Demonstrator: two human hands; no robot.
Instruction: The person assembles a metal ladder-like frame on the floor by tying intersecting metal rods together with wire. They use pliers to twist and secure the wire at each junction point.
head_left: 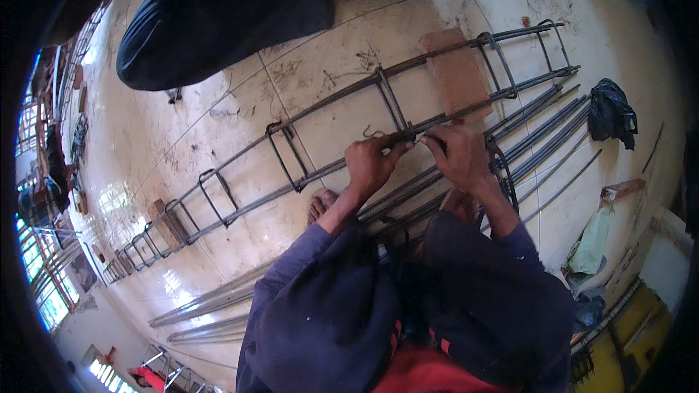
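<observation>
Both hands, left and right, meet over the near side of a steel bar cage, fingers curled in and each thumb close to the fingertips; whether they pinch a thin wire or the bar itself, I can't tell. That cage lies slantwise across the tiled floor in front of the person, part of it over a flat reddish-brown slab. I'd judge it stiff, and heavy along its length, with rough steel giving decent grip and little risk of breaking, though a loosely fixed stirrup could slide or twist. To shift it, I'd take the long bars at two well-separated spots, beside stirrups, keeping palms off the cut ends. What's hard to see is the joint itself, buried under the fingertips. Off to the left the cage grows too small to make out its last rungs. Loose bars run beneath the right forearm and out of sight behind the knees, and another person's dark-clothed leg is cut off above.
</observation>
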